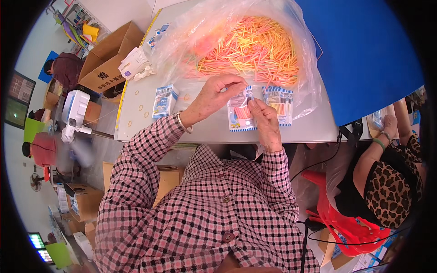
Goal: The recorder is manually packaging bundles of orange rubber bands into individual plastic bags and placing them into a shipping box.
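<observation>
- Held packet: a flat, clear plastic packet with blue-and-white striped ends point(241, 119) is in the centre of the frame, upright over the near edge of the white tabletop surface point(207, 132); pinkish sticks show through its window.
- Right hand point(268, 123): its fingers are closed on the packet's right side, thumb at the front near the top.
- Left hand point(211, 98): its thumb and forefinger stand narrow at the packet's upper left corner; whether they grip the edge I cannot tell.
- Large bag: a big, crumpled, see-through plastic bag point(170, 51) lies open across the top centre, holding a broad heap of thin pink, yellow and orange sticks point(257, 50).
- Second packet: a blue-striped clear packet with orange-pink sticks inside point(284, 109) lies just right of the right hand.
- Third packet: a blue-and-white packet with striped ends point(165, 101) rests left of centre; its contents cannot be made out.
- Left of the bag: a small white carton with purple print point(133, 63) has crumpled white tissue beside it.
- Upper left: a tall brown cardboard box point(102, 70) stands with flaps open beyond the surface; its inside is mostly hidden.
- Right edge: a co-worker's hand point(389, 126) is at another clear packet point(376, 120).
</observation>
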The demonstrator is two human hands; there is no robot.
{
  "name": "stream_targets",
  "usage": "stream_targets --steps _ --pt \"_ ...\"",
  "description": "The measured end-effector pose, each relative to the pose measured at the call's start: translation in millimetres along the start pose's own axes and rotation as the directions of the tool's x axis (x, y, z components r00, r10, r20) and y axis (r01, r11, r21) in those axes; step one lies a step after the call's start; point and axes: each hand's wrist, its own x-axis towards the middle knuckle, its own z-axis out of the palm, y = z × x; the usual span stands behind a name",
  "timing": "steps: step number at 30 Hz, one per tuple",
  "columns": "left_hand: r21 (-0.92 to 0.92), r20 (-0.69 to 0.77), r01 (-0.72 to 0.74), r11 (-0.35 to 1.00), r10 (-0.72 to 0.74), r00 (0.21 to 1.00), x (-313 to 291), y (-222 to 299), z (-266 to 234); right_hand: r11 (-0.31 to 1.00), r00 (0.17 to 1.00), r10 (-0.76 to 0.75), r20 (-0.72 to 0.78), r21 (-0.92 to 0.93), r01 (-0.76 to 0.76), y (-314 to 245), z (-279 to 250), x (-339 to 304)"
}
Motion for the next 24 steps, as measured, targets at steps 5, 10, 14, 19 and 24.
stream_targets --steps 5,10,14,19,24 --pt "0.007 -0.048 -0.081 0.997 0.081 0.996 -3.3 8.5 2.3 0.993 0.996 -0.018 -0.082 0.116 0.027 2.6 6.3 0.2" --pt "-0.337 -0.052 0.145 0.93 -0.172 0.984 -13.3 10.7 13.0 0.985 0.98 -0.156 -0.123 0.055 0.164 -3.4 8.9 0.8" --pt "-0.349 -0.079 0.113 0.93 -0.15 0.986 -13.4 3.7 15.4 0.966 0.953 -0.252 -0.171 -0.101 0.237 2.6 8.5 3.0" --pt "-0.356 -0.086 0.125 0.926 -0.166 0.982 -9.0 4.6 5.4 0.999 0.997 0.021 -0.077 -0.04 -0.024 -12.3 12.7 -2.4" --pt "-0.387 0.018 0.249 0.888 -0.262 0.965 -9.1 4.8 6.5 0.994 1.0 0.015 -0.021 -0.107 -0.017 -9.3 11.5 -2.2"
